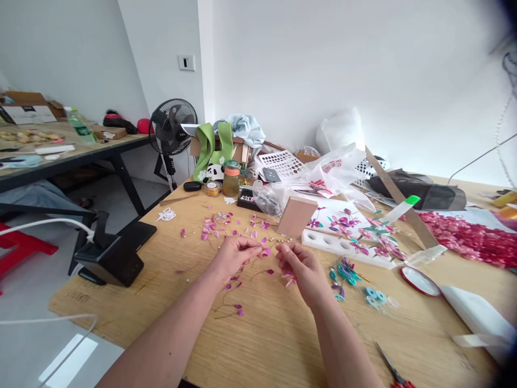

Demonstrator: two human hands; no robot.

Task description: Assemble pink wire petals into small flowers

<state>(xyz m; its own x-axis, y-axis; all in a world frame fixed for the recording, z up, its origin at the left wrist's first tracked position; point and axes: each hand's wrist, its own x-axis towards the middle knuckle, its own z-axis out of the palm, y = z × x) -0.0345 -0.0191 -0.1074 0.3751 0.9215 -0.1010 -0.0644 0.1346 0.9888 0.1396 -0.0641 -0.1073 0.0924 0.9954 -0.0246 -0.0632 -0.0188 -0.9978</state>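
My left hand (238, 254) is closed in a pinch on a small purple petal flower (265, 251) above the middle of the wooden table. Close by on the right, my right hand (298, 265) has its fingers curled and pressed together; what they grip is too small to make out. A pink-purple petal piece (289, 279) shows just under those fingers. Around both hands lie loose purple petals (210, 230) and thin-stemmed petals (239, 311). Behind the right hand a wooden block (297, 216) leans upright beside a white foam holder (329, 243) with round holes.
Finished-looking flowers (379, 245) rest over the foam holder. To the right are teal ribbon bundles (348, 272), thread spools (375, 295), a red-rimmed round dish (420, 281) and red-handled scissors (393, 369). A black power box (111, 261) stands at the left edge; a jar (231, 179) is behind.
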